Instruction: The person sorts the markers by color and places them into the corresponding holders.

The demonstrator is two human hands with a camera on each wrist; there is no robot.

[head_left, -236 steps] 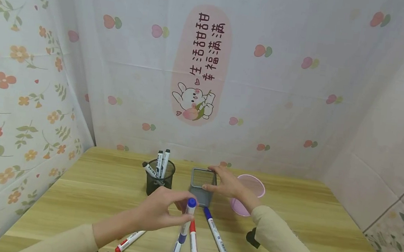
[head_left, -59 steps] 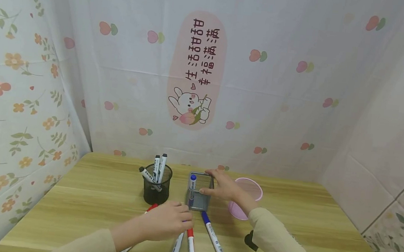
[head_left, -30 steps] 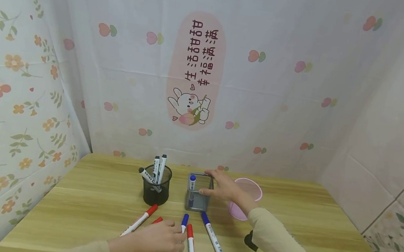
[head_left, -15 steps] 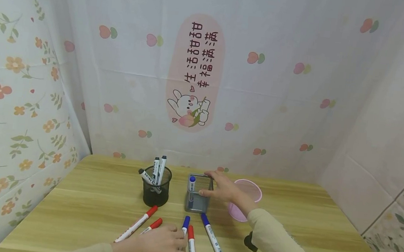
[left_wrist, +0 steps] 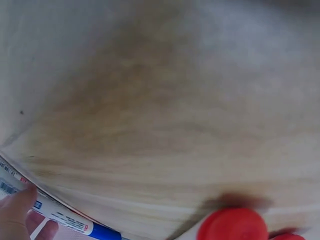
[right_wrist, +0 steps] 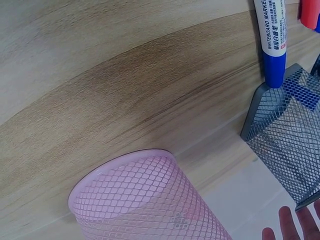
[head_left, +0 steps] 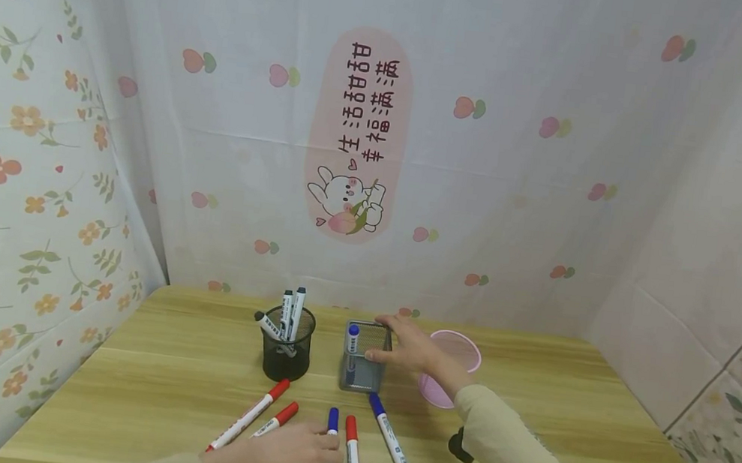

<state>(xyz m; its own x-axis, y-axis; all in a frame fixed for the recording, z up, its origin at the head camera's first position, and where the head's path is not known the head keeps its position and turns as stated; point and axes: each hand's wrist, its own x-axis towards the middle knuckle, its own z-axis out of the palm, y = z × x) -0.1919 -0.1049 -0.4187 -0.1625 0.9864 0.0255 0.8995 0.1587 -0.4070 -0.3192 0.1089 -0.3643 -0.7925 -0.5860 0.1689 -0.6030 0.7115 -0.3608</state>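
Left hand [head_left: 294, 459] pinching a blue marker [head_left: 333, 422] low over table [head_left: 145, 381], right hand [head_left: 412, 345] gripping grey cup [head_left: 362, 376] by its rim, pink cup [head_left: 437, 391] just beside.

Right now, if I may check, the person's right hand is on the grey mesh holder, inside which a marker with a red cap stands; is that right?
Not quite: the marker standing inside the grey mesh holder has a blue cap, not a red one, as the head view shows. The person's right hand is indeed on that holder.
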